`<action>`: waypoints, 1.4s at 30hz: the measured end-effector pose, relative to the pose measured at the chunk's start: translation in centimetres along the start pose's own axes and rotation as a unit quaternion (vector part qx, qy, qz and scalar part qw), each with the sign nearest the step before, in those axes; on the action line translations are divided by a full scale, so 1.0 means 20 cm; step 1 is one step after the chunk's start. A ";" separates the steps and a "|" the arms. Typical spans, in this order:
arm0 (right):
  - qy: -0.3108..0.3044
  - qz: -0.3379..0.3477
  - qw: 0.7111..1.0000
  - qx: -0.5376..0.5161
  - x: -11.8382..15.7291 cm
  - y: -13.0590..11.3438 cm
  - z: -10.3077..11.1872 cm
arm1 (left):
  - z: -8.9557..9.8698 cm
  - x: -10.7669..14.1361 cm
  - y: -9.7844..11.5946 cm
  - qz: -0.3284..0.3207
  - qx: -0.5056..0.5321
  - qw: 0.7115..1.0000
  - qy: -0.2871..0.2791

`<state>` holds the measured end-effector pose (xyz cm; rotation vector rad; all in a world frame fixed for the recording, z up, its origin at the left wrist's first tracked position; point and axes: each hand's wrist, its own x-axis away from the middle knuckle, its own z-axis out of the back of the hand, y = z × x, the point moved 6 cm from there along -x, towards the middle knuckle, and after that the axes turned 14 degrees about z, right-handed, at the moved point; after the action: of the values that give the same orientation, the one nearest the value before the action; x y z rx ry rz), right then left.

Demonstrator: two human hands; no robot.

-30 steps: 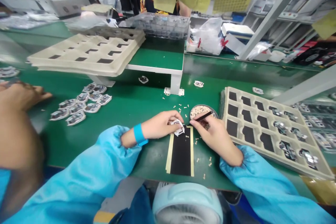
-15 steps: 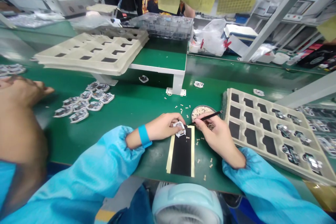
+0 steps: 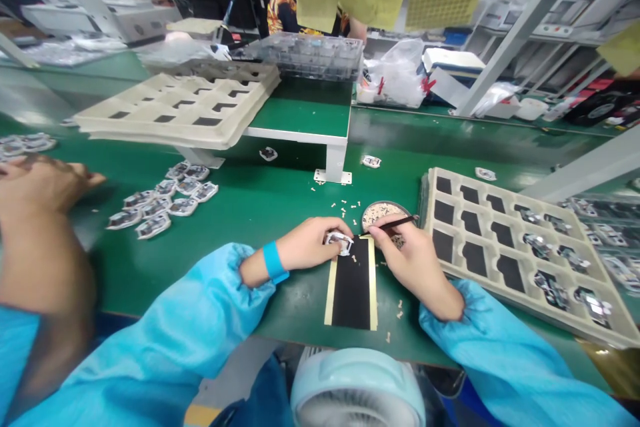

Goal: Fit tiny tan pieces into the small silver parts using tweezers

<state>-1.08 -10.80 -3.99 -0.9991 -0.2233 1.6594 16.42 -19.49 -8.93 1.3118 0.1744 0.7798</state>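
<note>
Your left hand (image 3: 310, 243) fingers pinch the small white-and-silver part (image 3: 339, 240); just right, your right hand (image 3: 407, 255) fingers grip the thin black tool (image 3: 395, 223), tip pointing leftward at it.

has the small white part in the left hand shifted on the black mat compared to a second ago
Yes, slightly. The small white part in the left hand now sits off the black mat's top left corner instead of on it.

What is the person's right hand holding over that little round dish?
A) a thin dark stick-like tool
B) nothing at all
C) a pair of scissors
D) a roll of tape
A: the right hand pinches a thin dark tool lying across the round dish of tiny pale pieces.
</note>
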 end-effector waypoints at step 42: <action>0.101 0.013 0.994 -0.051 0.00 -0.07 0.13 | -0.11 -0.04 -0.02 0.051 0.286 0.956 0.031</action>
<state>-1.94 -9.34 -1.53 -1.2430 -0.1611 1.5696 14.91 -18.22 -10.20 1.8544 0.4072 0.8959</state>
